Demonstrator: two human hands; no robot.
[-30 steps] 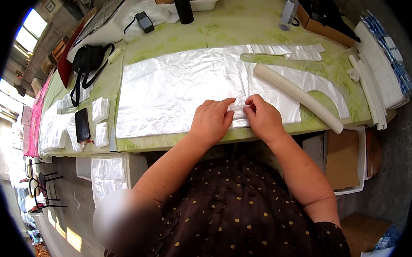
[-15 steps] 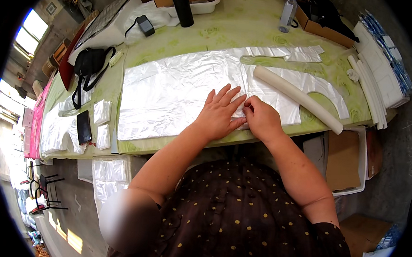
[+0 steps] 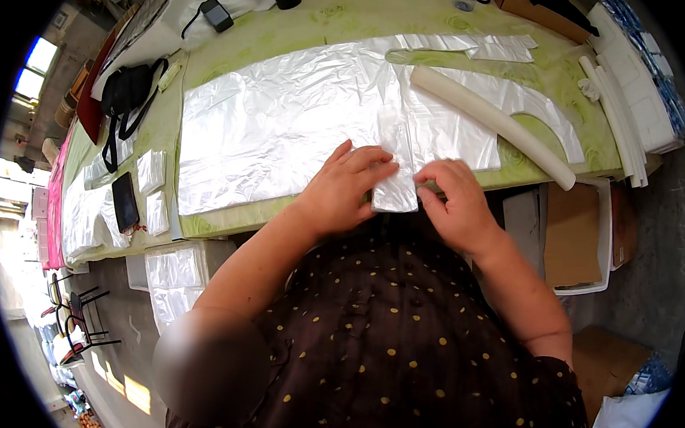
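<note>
Since half a second back, the left hand (image 3: 344, 185) is curled in from its flat spread, and the small folded plastic piece (image 3: 396, 187) is now seen pulled down to the near edge of the desk (image 3: 345, 13). That piece is pinched at its left side by the left-hand fingers, closed on it, while the right hand (image 3: 455, 200) is closed on its right lower corner, thumb tucked under as far as can be told.

It sits right at the desk's front edge, lying on the big clear plastic sheet (image 3: 285, 126) that's spread over the green cover. Just beyond it and off to the right, a long white foam tube (image 3: 491, 121) is laid diagonally across the sheet, well clear of both hands. A black bag (image 3: 124, 94) and a dark phone (image 3: 125, 201) are parked far off on the left.

To get the fold tidy, the 2 edges probably want to be lined up before being pressed, and the crease run outward from the middle so no air gets trapped. Thin film slides easily, so the big sheet underneath is best kept from being dragged along.
</note>
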